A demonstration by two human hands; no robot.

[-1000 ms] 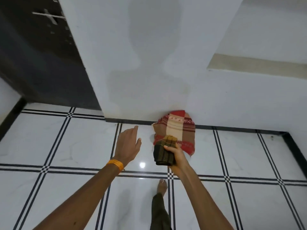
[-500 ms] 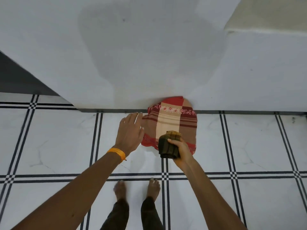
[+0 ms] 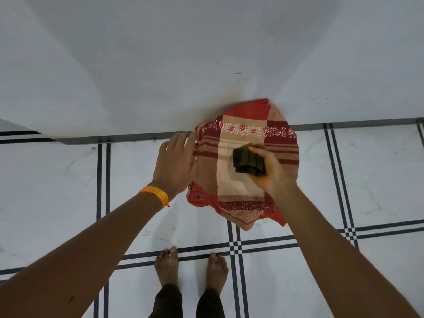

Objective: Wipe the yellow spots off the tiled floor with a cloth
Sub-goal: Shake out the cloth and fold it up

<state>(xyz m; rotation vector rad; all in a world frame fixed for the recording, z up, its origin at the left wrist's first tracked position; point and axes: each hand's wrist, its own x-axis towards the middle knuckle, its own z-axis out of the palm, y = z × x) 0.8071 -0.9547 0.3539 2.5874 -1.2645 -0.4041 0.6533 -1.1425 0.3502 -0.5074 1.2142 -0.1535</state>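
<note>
A red, maroon and beige patterned cloth [image 3: 241, 193] lies spread on the white tiled floor [image 3: 57, 184], its far edge lapping up the wall. My right hand [image 3: 268, 173] hovers over it and grips a small folded dark olive cloth [image 3: 246, 160]. My left hand [image 3: 175, 161], with an orange band at the wrist, reaches with straight fingers to the patterned cloth's left edge; whether it touches is unclear. A faint yellowish spot [image 3: 172, 228] marks the tile below the left wrist.
A white wall [image 3: 160, 65] with a dark skirting strip [image 3: 119, 138] rises just behind the cloth. My bare feet [image 3: 191, 269] stand on the tile near the black grout-pattern lines [image 3: 234, 246].
The view has tilted down and closed in on the floor. Both hands have come lower over the patterned cloth, and the left hand has moved right to its edge.
</note>
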